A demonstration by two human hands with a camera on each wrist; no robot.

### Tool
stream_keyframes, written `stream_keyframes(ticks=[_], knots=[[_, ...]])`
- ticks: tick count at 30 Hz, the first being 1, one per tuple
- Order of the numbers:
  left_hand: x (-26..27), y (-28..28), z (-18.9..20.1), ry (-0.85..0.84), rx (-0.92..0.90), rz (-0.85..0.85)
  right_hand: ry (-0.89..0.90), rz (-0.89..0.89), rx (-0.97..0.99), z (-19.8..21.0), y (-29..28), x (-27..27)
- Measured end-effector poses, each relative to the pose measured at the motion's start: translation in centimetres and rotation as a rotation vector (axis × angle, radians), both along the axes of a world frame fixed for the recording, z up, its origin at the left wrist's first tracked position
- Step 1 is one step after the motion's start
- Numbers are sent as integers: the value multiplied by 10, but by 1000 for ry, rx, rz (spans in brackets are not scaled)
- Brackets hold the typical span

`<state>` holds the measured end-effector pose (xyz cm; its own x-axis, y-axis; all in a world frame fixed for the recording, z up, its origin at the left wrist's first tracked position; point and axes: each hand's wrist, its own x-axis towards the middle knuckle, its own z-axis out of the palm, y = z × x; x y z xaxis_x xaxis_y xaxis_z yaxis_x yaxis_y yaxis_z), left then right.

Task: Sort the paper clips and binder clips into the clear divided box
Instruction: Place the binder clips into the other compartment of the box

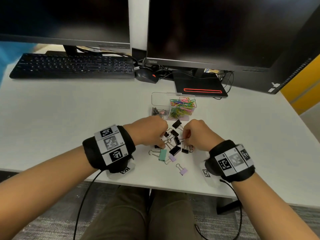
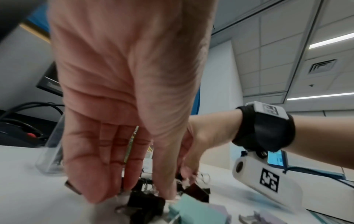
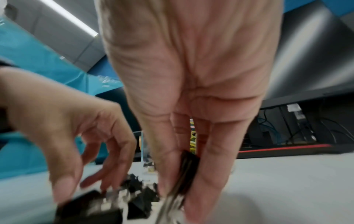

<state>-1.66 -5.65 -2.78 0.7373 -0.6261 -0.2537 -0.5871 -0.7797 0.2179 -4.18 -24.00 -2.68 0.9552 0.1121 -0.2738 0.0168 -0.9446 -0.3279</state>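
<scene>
The clear divided box stands just beyond my hands. Its right compartment holds coloured paper clips; a front left one holds a few binder clips. A loose pile of black binder clips lies between my hands. My right hand pinches a black binder clip between thumb and fingers, its wire handles pointing down. My left hand curls down onto the pile, thumb and fingertips around another black binder clip. A green clip and two purple ones lie nearer the table's front edge.
A keyboard, a mouse, two dark monitors and a monitor base with a red stripe stand at the back of the white table. Cables run from both wristbands over the front edge.
</scene>
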Motion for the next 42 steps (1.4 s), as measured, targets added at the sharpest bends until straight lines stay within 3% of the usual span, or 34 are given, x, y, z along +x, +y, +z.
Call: stream_keyframes(ticks=[5,10,16,22,30,32,38,42], knots=[[-3,-7,-3,-9,16,-23,-117,-130,239,14,-7,5],[-3,-3,-1,0,-15,2,-389,-212,553,35,3,16],[-2,4,-1,-1,-81,11,-696,-153,586,45,40,51],[4,15,4,-4,-146,48,-668,-58,553,26,54,64],[40,28,49,-174,-589,343,-744,-58,587,36,35,38],[49,23,51,-202,-621,369,-660,-78,535,39,28,26],[51,26,44,-272,-549,432,-62,20,101,20,2,-11],[32,33,35,-183,-347,414,103,27,-47,3,3,-18]])
